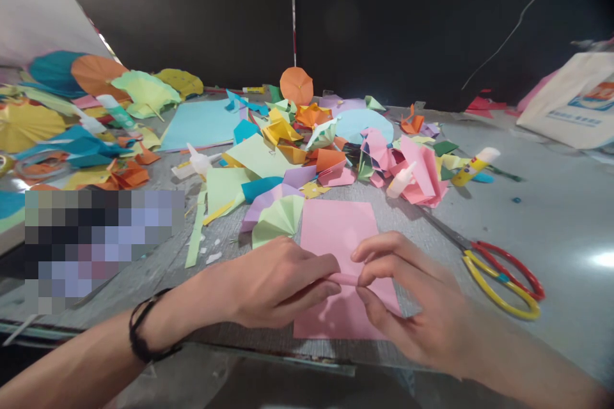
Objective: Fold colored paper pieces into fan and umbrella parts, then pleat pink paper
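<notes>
A thin pink paper strip or roll (346,279) is pinched between my two hands, just over a flat pink paper sheet (338,223). My left hand (283,281), with a dark band on its wrist, grips the strip's left end. At its right end, the fingertips and thumb of my right hand (412,294) close on it. Beyond the left hand lies a light green pleated paper fan (278,220), with a purple fan (259,204) behind it. Scissors (467,246) with red and yellow handles rest to the right of the pink sheet.
Coloured paper scraps (283,128) are heaped across the back. Small white glue bottles (401,180) and a yellow glue stick (474,166) lie among them. A white bag (570,99) stands at the far right. Light blue sheets (201,121) lie at the back left.
</notes>
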Demonstrator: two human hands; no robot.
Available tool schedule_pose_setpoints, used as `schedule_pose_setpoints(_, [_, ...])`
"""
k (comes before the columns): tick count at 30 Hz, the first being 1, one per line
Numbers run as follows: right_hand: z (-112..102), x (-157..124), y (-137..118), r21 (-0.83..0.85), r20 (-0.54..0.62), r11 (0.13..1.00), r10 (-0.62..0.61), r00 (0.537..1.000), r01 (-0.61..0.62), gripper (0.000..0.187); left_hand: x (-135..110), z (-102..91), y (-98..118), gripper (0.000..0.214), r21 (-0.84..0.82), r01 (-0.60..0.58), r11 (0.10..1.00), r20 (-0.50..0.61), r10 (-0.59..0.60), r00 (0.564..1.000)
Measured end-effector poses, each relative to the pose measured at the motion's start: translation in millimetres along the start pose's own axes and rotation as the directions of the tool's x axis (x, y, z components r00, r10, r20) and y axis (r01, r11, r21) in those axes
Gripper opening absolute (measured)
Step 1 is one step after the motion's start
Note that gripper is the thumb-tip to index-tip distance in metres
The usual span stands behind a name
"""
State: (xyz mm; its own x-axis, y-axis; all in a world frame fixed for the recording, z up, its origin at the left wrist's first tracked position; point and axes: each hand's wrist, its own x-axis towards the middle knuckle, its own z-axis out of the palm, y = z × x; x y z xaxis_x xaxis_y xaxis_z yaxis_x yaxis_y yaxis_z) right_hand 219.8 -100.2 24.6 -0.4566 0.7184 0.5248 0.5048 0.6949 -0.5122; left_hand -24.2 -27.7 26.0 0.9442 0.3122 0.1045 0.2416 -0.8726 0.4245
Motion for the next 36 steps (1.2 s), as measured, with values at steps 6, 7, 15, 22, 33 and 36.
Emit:
schedule_pose_setpoints(6, [7, 0, 1, 0.030, -0.077, 0.994, 0.103, 0.992, -0.101, 0.011, 1, 11.6, -2, 0.020, 0.251, 0.019, 0.968, -0.140, 0.017, 0.990])
schedule_pose_setpoints(7, [9, 1, 1, 0.040, -0.098, 0.992, 0.124, 0.987, -0.120, 0.010, 2, 13.4, -2, 0.019, 0.296, 0.027, 0.955, -0.149, 0.018, 0.989])
schedule_pose_setpoints(15, [16, 4, 2, 0.294, -0.128, 0.902, 0.365, 0.922, -0.316, 0.012, 7, 21.8, 4, 0.033, 0.651, 0.113, 0.750, -0.193, 0.020, 0.981])
schedule_pose_setpoints(22, [15, 4, 7, 0.336, -0.087, 0.880, 0.384, 0.919, -0.336, 0.012, 6, 16.8, 1, 0.026, 0.458, 0.149, 0.876, -0.050, -0.142, 0.989])
schedule_pose_setpoints(33, [13, 2, 16, 0.109, -0.155, 0.994, 0.042, 0.987, -0.026, 0.028, 6, 9.8, -2, 0.032, 0.202, 0.149, 0.968, -0.058, -0.140, 0.988])
schedule_pose_setpoints(36, [14, 0, 17, 0.029, -0.139, 0.999, -0.017, 0.990, 0.021, 0.029, 6, 10.3, -2, 0.033, 0.182, 0.168, 0.969, -0.038, -0.164, 0.986])
